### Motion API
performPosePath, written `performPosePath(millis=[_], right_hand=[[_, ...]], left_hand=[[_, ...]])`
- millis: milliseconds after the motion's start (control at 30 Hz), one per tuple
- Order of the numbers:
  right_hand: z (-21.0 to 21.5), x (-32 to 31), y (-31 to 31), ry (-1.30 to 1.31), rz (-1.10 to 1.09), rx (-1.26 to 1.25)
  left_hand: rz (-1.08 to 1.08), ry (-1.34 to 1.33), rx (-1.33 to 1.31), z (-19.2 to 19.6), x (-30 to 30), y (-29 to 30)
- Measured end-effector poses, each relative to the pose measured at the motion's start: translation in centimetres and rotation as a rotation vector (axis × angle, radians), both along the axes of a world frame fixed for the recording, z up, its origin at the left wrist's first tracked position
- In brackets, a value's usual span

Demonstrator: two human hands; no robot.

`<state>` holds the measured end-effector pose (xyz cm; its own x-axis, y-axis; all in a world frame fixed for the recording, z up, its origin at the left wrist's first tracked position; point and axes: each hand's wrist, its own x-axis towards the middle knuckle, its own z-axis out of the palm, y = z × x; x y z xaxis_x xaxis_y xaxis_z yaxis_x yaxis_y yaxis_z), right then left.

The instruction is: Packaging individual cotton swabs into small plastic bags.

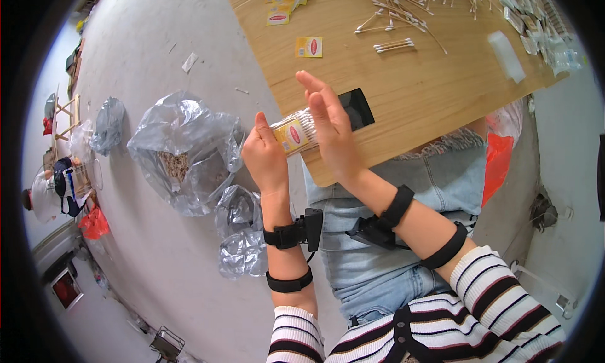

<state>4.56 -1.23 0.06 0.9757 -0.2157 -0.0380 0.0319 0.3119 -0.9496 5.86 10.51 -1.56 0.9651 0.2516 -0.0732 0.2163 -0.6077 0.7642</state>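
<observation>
Over the table's near left corner, my left hand point(266, 161) is closed around a clear pack of cotton swabs point(292, 135) with a yellow, red-marked card on its front. The pack lies tilted, and a row of white swab tips shows at its right end. At that end my right hand point(335, 139) is held up with its fingers stretched out. Its palm is next to the swab tips, though whether it touches them is hidden. A black, flat, phone-like object point(357, 109) lies on the table behind my right hand.
The wooden table point(416, 111) bears a yellow card point(309, 47), a stack of cards point(287, 0), a small swab bundle point(394, 45), scattered swabs point(409, 10), a translucent white strip point(506, 56) and filled packs point(526, 23). A grey plastic bag point(183, 126) stands on the floor at left.
</observation>
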Motion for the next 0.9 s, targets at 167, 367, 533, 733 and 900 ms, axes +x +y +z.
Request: performPosePath(millis=[167, 367, 533, 733, 900], right_hand=[[-0.4, 0.6, -0.7, -0.01, 0.154, -0.039], [-1.2, 4.0, -9.0, -0.417, 0.013, -0.843], [-2.0, 5.4, -18.0, -0.415, -0.04, -1.479], [-2.8, 5.2, -19.7, -0.327, -0.141, -1.437], [-2.0, 8.7, -19.4, -0.202, -0.264, -1.306]], left_hand=[[-0.071, -0.019, 0.037, 0.8, 0.3, 0.1], [-0.07, -0.074, -0.043, 1.6, -0.2, 1.3], [-0.127, -0.299, 0.078, 3.6, 0.1, -2.7], [-0.538, -0.4, 0.145, 3.6, 4.3, -11.8], [-0.588, -0.454, 0.25, 1.4, 9.6, -16.0]])
